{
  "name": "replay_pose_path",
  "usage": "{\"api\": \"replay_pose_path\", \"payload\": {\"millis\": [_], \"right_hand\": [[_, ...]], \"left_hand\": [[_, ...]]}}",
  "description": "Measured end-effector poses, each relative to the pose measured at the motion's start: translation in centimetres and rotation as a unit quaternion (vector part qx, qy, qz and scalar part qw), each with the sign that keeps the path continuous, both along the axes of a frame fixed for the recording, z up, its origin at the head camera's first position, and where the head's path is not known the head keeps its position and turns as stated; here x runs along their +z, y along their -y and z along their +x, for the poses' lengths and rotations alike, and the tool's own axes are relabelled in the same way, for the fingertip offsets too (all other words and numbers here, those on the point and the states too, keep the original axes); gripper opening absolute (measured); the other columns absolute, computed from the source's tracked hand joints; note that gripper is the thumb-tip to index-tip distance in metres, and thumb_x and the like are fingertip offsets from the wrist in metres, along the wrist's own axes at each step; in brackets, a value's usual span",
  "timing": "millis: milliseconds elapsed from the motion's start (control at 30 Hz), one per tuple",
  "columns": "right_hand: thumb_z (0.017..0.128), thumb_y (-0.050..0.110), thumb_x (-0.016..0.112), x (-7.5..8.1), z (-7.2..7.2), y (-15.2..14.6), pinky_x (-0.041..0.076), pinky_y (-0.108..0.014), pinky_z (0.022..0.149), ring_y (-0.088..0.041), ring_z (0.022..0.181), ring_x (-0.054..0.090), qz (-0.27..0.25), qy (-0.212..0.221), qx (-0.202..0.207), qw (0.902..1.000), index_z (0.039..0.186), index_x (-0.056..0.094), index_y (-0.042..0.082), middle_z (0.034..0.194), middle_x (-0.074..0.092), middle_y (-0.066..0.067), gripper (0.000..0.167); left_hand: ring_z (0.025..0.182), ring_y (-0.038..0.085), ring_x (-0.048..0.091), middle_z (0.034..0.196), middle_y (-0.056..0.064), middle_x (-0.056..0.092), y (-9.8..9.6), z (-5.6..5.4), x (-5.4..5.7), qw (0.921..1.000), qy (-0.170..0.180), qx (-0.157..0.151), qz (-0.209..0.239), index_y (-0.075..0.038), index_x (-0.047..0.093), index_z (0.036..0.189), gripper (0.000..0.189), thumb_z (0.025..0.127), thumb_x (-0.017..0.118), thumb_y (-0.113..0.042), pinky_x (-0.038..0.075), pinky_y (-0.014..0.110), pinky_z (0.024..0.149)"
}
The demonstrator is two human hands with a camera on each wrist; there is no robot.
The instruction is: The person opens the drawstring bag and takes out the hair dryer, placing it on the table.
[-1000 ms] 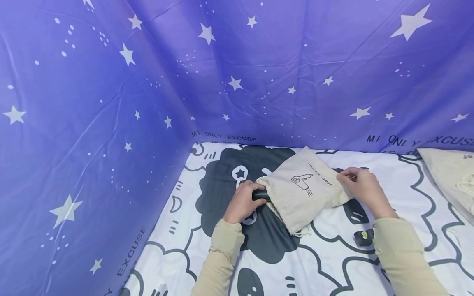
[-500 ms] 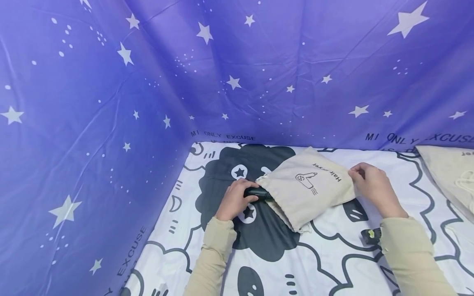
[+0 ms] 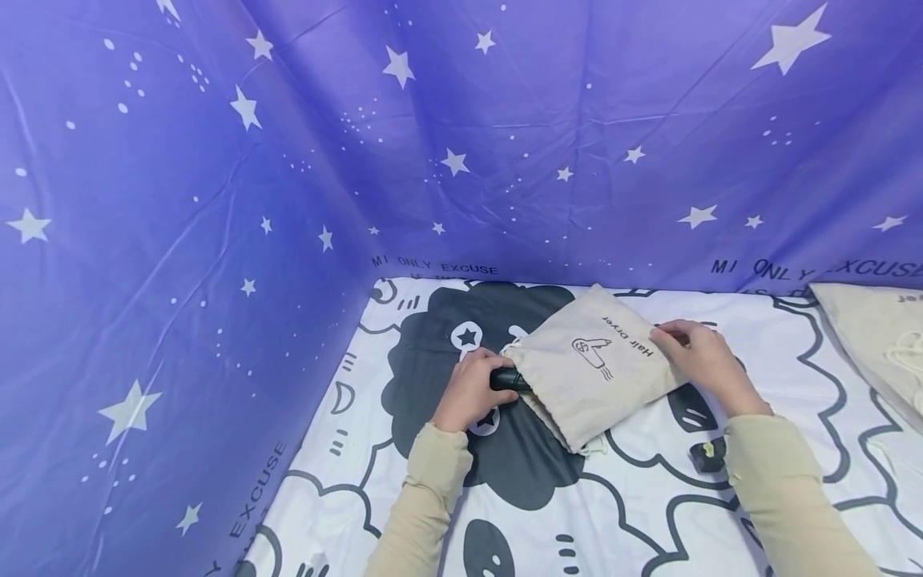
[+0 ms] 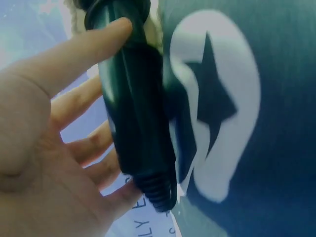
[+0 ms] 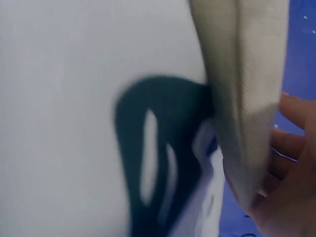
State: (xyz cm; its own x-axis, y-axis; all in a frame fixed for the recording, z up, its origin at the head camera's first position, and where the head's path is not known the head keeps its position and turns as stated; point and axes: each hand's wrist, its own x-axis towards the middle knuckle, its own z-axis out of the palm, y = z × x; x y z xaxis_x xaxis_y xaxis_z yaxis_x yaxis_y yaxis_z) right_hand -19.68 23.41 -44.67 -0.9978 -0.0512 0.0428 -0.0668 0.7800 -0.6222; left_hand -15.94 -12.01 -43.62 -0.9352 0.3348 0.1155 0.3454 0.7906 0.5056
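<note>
Pushed further into the drawstring bag (image 3: 594, 365) since a moment ago: black handle (image 3: 507, 378), now shorter outside the bag's mouth. Left hand (image 3: 472, 389) curled round that handle, just left of the bag. Right hand (image 3: 703, 361) pinching the bag's far corner, fingers bent on the cloth. Bag lying flat on the printed sheet (image 3: 649, 497). Near the bag's lower right, a small dark object (image 3: 705, 454). Well right of the bag, a second cloth bag (image 3: 876, 340).
</note>
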Motion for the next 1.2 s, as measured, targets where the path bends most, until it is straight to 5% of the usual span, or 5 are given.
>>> {"api": "replay_pose_path", "payload": {"millis": [333, 700, 1200], "right_hand": [[0.101, 0.027, 0.055, -0.1, 0.6, -0.2, 0.043, -0.042, 0.073, -0.034, 0.085, 0.062, -0.004, -0.082, -0.035, 0.996, 0.106, 0.068, 0.0, 0.093, 0.07, -0.019, 0.031], [0.1, 0.019, 0.056, -0.3, 1.1, -1.2, 0.043, -0.049, 0.072, -0.037, 0.08, 0.061, 0.016, -0.119, -0.046, 0.9916, 0.105, 0.066, -0.004, 0.091, 0.069, -0.023, 0.025], [0.099, 0.018, 0.057, -0.3, 1.3, -1.2, 0.043, -0.048, 0.073, -0.037, 0.081, 0.061, 0.013, -0.111, -0.052, 0.9924, 0.102, 0.065, -0.004, 0.09, 0.068, -0.023, 0.024]], "left_hand": [[0.106, 0.023, 0.061, 0.11, 0.004, 0.066, 0.2, 0.5, -0.3, 0.9997, -0.02, 0.013, -0.011, -0.018, 0.073, 0.113, 0.036, 0.08, 0.083, -0.026, 0.045, 0.041, 0.097], [0.107, 0.023, 0.063, 0.112, 0.003, 0.068, 1.3, 0.7, -0.2, 0.9997, -0.021, 0.011, -0.011, -0.021, 0.073, 0.118, 0.04, 0.079, 0.083, -0.026, 0.046, 0.04, 0.099], [0.109, 0.025, 0.061, 0.111, 0.004, 0.069, 2.4, 0.7, 0.0, 0.9998, -0.018, 0.002, -0.009, -0.017, 0.074, 0.115, 0.039, 0.077, 0.084, -0.021, 0.046, 0.043, 0.098]]}}
